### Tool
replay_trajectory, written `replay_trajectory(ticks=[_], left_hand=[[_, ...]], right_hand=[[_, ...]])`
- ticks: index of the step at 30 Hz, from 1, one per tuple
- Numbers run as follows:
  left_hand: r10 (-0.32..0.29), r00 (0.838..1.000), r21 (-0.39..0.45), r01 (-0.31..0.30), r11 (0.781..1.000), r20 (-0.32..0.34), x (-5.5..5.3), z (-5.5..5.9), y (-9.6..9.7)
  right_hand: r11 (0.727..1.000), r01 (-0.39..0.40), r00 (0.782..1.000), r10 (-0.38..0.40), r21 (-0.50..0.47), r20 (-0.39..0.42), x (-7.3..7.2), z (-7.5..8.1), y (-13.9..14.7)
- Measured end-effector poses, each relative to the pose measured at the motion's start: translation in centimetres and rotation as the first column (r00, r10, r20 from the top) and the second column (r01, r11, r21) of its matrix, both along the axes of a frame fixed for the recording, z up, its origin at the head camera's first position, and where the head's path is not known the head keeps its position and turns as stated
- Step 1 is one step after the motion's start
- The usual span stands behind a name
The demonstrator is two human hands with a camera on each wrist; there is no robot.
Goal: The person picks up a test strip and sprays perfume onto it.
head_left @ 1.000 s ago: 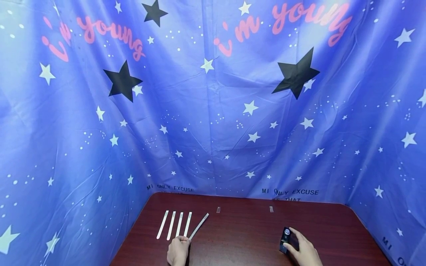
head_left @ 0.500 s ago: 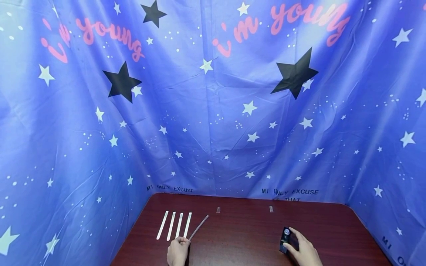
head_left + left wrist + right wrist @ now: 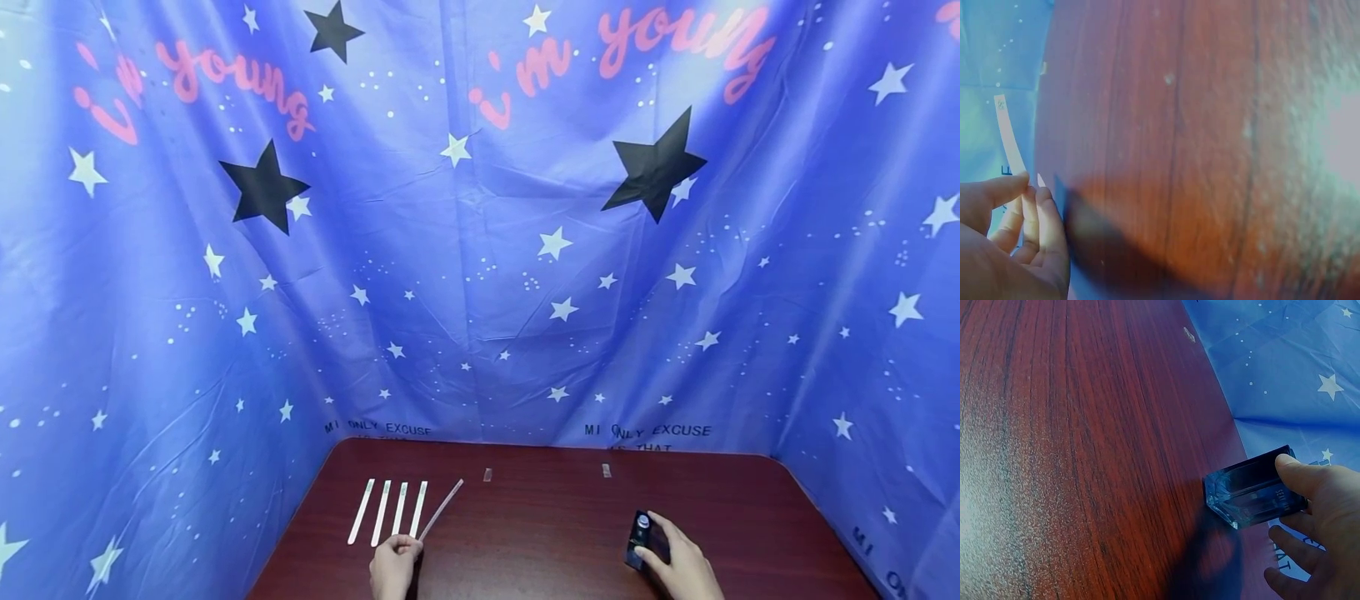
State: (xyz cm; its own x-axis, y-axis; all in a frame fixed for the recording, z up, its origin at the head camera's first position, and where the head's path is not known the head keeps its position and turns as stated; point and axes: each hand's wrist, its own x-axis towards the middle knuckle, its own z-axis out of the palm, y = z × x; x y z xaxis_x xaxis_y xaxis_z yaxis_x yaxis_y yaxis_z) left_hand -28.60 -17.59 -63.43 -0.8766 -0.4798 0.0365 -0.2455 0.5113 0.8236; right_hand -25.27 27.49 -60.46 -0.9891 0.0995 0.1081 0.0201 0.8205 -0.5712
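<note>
My left hand [image 3: 394, 567] pinches a thin white paper test strip [image 3: 442, 507] between thumb and fingers near its lower end. In the left wrist view the strip [image 3: 1009, 134] rises from the fingertips, with small dark marks near its top. Several similar strips [image 3: 362, 512] lie side by side on the table just beyond that hand. On the right, my right hand [image 3: 681, 560] grips a dark glass perfume bottle [image 3: 637, 543] by its sides. The right wrist view shows the thumb on the bottle [image 3: 1250, 487], its faceted end pointing away from the hand. Whether the bottle touches the table, I cannot tell.
The dark red wooden table [image 3: 540, 533] reaches back to a blue star-patterned cloth [image 3: 480, 292] that hangs around three sides. Two small clear pieces, like tape [image 3: 607, 471], lie near the back edge. A wide stretch of table separates the hands.
The head view has shifted slightly, so everything sits a little further left. The held strip has turned a little and shows narrower. Both hands keep their holds.
</note>
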Motion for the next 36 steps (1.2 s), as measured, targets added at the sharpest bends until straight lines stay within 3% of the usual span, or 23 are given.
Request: replay_trajectory(ticks=[8,13,18,23,30,36], left_hand=[[-0.017,0.998,0.06,0.02,0.998,-0.059,0.0,0.6,0.7],[-0.054,0.996,0.158,0.065,0.985,-0.077,0.1,1.1,1.1],[-0.104,0.989,0.295,0.131,0.946,-0.104,0.3,1.6,1.5],[-0.137,0.983,0.377,0.173,0.91,-0.12,0.4,1.5,1.7],[-0.165,0.976,0.505,0.215,0.836,-0.142,0.5,1.4,2.1],[-0.178,0.973,0.535,0.229,0.813,-0.146,0.7,1.5,2.5]], right_hand=[[1.0,-0.002,1.0,0.003,-0.002,0.025,0.0,-0.1,0.4],[1.0,-0.002,1.0,0.002,-0.002,0.02,0.2,-0.2,0.5],[1.0,0.001,1.0,-0.001,-0.004,0.016,0.3,-0.1,0.4],[1.0,0.009,1.0,-0.009,-0.006,0.014,0.2,-0.1,0.4],[1.0,0.003,1.0,-0.003,-0.013,0.001,0.1,0.0,0.2],[1.0,0.005,0.999,-0.006,-0.013,-0.033,0.1,-0.2,0.1]])
